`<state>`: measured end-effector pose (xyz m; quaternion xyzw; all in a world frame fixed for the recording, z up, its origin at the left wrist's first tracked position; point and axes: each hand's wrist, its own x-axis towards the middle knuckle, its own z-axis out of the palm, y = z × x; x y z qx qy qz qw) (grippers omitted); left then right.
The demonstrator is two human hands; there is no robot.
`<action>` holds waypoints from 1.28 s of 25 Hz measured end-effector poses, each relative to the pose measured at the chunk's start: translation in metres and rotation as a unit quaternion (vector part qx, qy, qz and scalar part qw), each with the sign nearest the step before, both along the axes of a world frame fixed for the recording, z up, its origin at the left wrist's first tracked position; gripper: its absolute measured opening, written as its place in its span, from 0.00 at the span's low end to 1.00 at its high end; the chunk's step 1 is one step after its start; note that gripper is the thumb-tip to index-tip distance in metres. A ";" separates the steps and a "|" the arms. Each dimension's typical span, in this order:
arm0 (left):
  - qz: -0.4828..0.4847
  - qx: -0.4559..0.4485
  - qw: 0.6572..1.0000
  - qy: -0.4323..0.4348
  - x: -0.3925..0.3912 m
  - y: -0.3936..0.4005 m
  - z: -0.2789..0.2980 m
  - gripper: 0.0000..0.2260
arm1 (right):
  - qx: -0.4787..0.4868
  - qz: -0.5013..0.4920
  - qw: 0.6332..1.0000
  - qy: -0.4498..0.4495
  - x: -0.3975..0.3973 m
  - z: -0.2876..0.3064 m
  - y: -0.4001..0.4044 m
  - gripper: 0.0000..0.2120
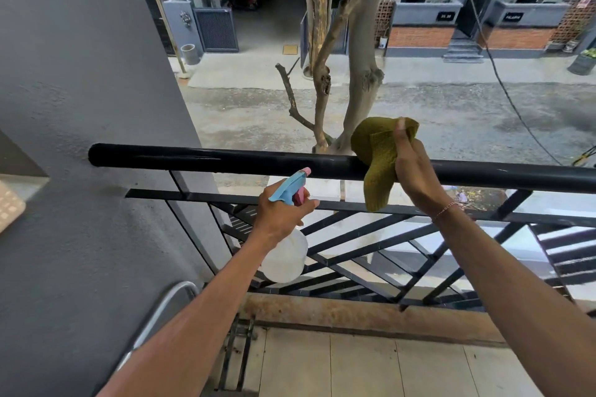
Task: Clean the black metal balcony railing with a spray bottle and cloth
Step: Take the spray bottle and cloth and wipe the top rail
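Note:
The black metal railing (200, 158) runs across the view, a round top bar over slanted flat bars. My right hand (416, 171) holds an olive-green cloth (377, 158) draped over the top bar, right of centre. Just below the top bar, my left hand (280, 213) grips a spray bottle (287, 255) with a translucent white body and a blue and pink trigger head. The nozzle points up and to the right, toward the bar.
A grey wall (80, 106) meets the railing's left end. A metal tube frame (161, 309) leans at the lower left. Pale floor tiles (354, 367) lie below a rusty kerb. Beyond the railing stand a tree (361, 74) and the street.

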<state>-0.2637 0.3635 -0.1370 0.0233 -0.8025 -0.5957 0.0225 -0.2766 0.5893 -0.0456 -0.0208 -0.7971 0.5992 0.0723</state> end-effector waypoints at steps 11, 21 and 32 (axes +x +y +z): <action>-0.011 -0.005 0.999 -0.030 0.011 0.037 -0.006 0.10 | 0.031 -0.031 0.999 0.028 0.015 0.004 0.051 0.34; 0.006 -0.036 0.999 -0.035 0.009 0.062 -0.011 0.20 | -0.034 -0.047 0.997 0.056 0.023 -0.028 0.037 0.29; 0.097 0.000 0.995 -0.007 0.029 0.014 -0.001 0.06 | 0.521 -0.052 0.843 0.121 -0.055 -0.083 -0.083 0.24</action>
